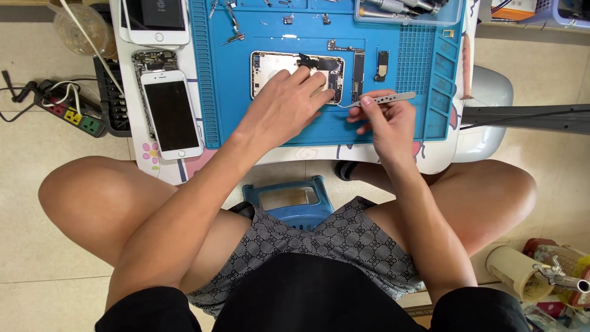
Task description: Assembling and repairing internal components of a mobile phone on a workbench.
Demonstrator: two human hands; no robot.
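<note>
Head view. The opened phone housing (289,72) lies screen-side absent on the blue work mat (393,120), near the mat's centre. The left hand (286,101) rests flat on the housing, fingers spread and slightly curled, with the fingertips pressing its right part beside the dark internal components; it grips nothing, it only steadies the part. The right hand (386,120) pinches a pair of metal tweezers (376,99) between thumb and forefinger, fingers closed narrowly around the shaft. The tweezer tips point left and meet the lower right edge of the housing, just beside the left fingertips; whether the tips hold a part is too small to tell.

Recommended practice, as a judgement from this view: keep the left hand's pressure even so the housing does not slide on the mat. Keep the tweezers low and nearly parallel to the mat, so the tips do not gouge the board. Brace the right wrist on the mat edge for fine control.

Adjacent items: a narrow logic board (358,67) lies just right of the housing. A white phone (172,114) lies well apart, off the mat's left edge
</note>
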